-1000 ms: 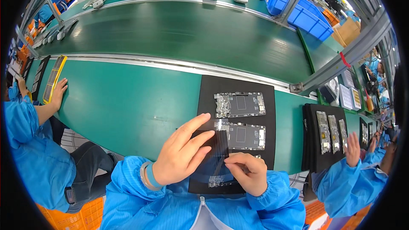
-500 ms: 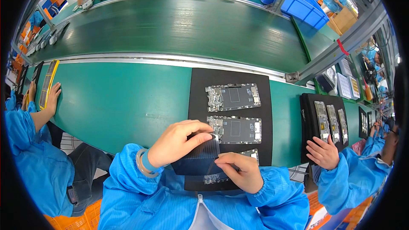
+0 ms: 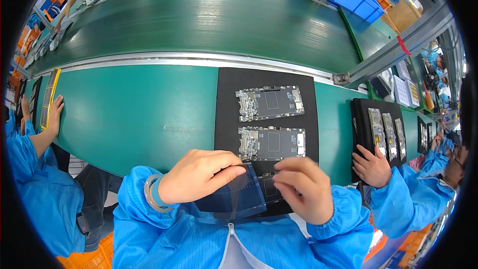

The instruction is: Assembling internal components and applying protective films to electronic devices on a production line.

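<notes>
My left hand (image 3: 201, 175), with a blue band at the wrist, pinches the upper edge of a translucent dark blue film sheet (image 3: 236, 197) between thumb and fingers. The sheet hangs over the near part of a black mat (image 3: 226, 114). Just right of the sheet is my right hand (image 3: 306, 187), raised, its thumb and forefinger drawn together; whatever is between them is too small to make out. Two circuit boards, a far one (image 3: 271, 103) and a middle one (image 3: 273, 143), lie on the mat. A third circuit board (image 3: 271, 192) is partly covered by the film and my right hand.
Beyond the green table (image 3: 134, 114) runs a dark green conveyor belt (image 3: 199, 25) behind a metal rail. At right, a co-worker's hand (image 3: 371, 167) rests on another black pad with boards. Leftward, another person's hand (image 3: 56, 114) touches a yellow-edged strip (image 3: 50, 97). A metal post (image 3: 403, 45) rises at right.
My right hand has let go of the film and moved right and slightly up. The film in my left hand now hangs flatter, and more of the third board shows.
</notes>
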`<state>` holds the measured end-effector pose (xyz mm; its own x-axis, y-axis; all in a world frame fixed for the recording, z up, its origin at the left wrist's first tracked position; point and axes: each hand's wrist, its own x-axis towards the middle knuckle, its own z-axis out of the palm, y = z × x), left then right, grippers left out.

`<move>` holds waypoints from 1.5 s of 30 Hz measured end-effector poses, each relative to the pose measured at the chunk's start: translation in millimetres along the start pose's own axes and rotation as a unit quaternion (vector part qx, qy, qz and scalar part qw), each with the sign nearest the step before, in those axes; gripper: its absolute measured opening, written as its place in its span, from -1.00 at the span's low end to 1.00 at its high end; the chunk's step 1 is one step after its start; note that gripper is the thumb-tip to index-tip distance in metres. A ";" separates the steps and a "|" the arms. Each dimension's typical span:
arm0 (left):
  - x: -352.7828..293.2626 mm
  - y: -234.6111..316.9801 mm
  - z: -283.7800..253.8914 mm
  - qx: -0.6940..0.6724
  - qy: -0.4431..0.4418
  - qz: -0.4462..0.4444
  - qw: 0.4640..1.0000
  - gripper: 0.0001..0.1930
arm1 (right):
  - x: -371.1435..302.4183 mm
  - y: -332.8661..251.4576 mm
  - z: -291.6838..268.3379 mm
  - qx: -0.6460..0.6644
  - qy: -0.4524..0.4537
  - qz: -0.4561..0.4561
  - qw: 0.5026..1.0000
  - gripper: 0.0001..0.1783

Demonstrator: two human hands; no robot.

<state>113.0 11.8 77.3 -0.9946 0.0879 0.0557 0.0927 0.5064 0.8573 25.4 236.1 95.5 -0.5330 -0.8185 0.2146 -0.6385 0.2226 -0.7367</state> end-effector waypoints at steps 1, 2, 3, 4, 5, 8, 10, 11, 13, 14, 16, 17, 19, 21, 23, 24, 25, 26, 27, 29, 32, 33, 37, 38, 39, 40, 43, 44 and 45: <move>0.3 1.2 0.3 -0.002 -0.004 0.000 1.000 -0.88 | 4.8 -5.5 -3.5 -0.021 0.019 -0.006 1.000 -0.74; 1.0 2.3 1.7 0.020 -0.010 0.021 1.000 -0.88 | 9.7 -8.6 -5.1 -0.042 0.037 -0.012 0.998 -0.72; 1.4 3.8 3.2 0.043 -0.015 0.042 0.998 -0.87 | 15.6 -10.0 -3.2 -0.053 0.023 -0.025 0.998 -0.72; 2.1 8.4 2.5 0.041 -0.020 0.043 0.998 -0.87 | 18.6 -11.5 -1.1 -0.053 0.026 -0.020 0.998 -0.72; 2.2 13.7 1.7 0.066 -0.044 0.038 0.996 -0.85 | 20.6 -12.1 1.6 -0.066 0.015 -0.036 0.997 -0.73; 1.3 18.7 3.6 0.099 -0.065 0.042 0.992 -0.82 | 23.6 -9.3 5.5 -0.094 -0.011 -0.068 0.993 -0.75; 0.7 18.6 4.6 0.115 -0.068 0.049 0.990 -0.83 | 24.4 -8.1 6.8 -0.117 -0.044 -0.086 0.988 -0.76; 0.5 16.8 6.8 0.113 -0.069 0.048 0.990 -0.83 | 24.4 -8.1 7.2 -0.116 -0.045 -0.084 0.989 -0.76; 0.6 11.5 11.6 0.117 -0.038 0.079 0.989 -0.84 | 24.6 -7.8 7.8 -0.114 -0.074 -0.074 0.988 -0.76; 0.3 10.6 12.3 0.116 -0.039 0.077 0.990 -0.84 | 24.4 -6.3 8.8 -0.113 -0.075 -0.073 0.988 -0.76; 0.2 9.2 13.3 0.119 -0.036 0.074 0.989 -0.84 | 23.1 -2.9 10.5 -0.093 -0.085 -0.073 0.989 -0.76; 0.7 8.7 13.6 0.117 -0.038 0.074 0.990 -0.84 | 22.3 -2.8 9.7 -0.092 -0.085 -0.070 0.990 -0.76; 0.6 6.9 13.9 0.117 -0.050 0.064 0.990 -0.85 | 21.9 -2.0 6.7 -0.110 -0.111 -0.079 0.984 -0.73; -2.6 4.0 13.8 0.113 -0.046 0.054 0.991 -0.84 | 21.3 0.6 -2.5 -0.076 -0.062 -0.066 0.993 -0.70; -1.2 1.0 15.3 0.105 -0.047 0.056 0.992 -0.84 | 17.7 -2.9 -16.2 -0.066 0.019 -0.024 0.997 -0.55; -0.5 -0.6 16.6 0.104 -0.052 0.057 0.992 -0.84 | 18.2 -2.1 -10.8 -0.067 0.018 -0.022 0.997 -0.55; 2.4 -0.2 17.6 0.101 -0.064 0.059 0.991 -0.84 | 18.4 -1.5 -1.9 -0.073 0.016 -0.036 0.997 -0.54; 5.9 2.7 17.0 0.098 -0.070 0.061 0.991 -0.84 | 18.3 -0.2 6.6 -0.079 0.013 -0.050 0.995 -0.52; 9.6 6.8 15.3 0.110 -0.089 0.056 0.988 -0.82 | 15.8 3.6 15.8 -0.086 0.001 -0.076 0.993 -0.54; 11.5 6.1 16.0 0.123 -0.102 0.047 0.986 -0.80 | 9.2 4.8 23.8 -0.093 -0.023 -0.088 0.992 -0.59; 12.2 -2.9 17.5 0.136 -0.125 0.047 0.982 -0.79 | 10.8 4.8 18.6 -0.074 -0.059 -0.033 0.995 -0.65; 12.8 -6.8 18.4 0.125 -0.120 0.049 0.984 -0.79 | 11.0 7.8 16.7 -0.053 -0.085 0.012 0.995 -0.69; 18.7 -22.1 28.9 0.114 -0.107 0.094 0.983 -0.84 | 6.3 45.3 9.2 0.245 0.170 0.119 0.947 -0.54; 21.4 -21.9 32.1 0.111 -0.110 0.095 0.983 -0.84 | 14.3 53.3 4.8 0.332 0.192 0.147 0.912 -0.48; 24.8 -20.7 36.5 0.151 -0.101 0.105 0.978 -0.83 | 24.0 60.9 7.6 0.362 0.207 0.182 0.891 -0.40; 28.6 -21.8 40.2 0.192 -0.090 0.117 0.970 -0.81 | 30.1 70.8 14.1 0.361 0.211 0.183 0.890 -0.40; 40.0 -34.7 47.8 0.242 -0.046 0.164 0.955 -0.75 | 38.0 100.5 36.5 0.319 0.215 0.217 0.897 -0.43; 43.3 -38.6 49.8 0.267 0.008 0.206 0.941 -0.74 | 38.2 101.9 38.0 0.319 0.217 0.220 0.896 -0.43; 43.9 -41.4 50.4 0.278 -0.001 0.199 0.940 -0.72 | 38.1 103.2 38.8 0.313 0.218 0.222 0.897 -0.44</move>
<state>67.9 37.9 18.4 -0.8758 0.3661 0.3146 0.4683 0.8027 0.3694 -39.2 207.3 2.7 -0.9110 -0.4079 -0.0602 0.0557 0.0230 -0.9982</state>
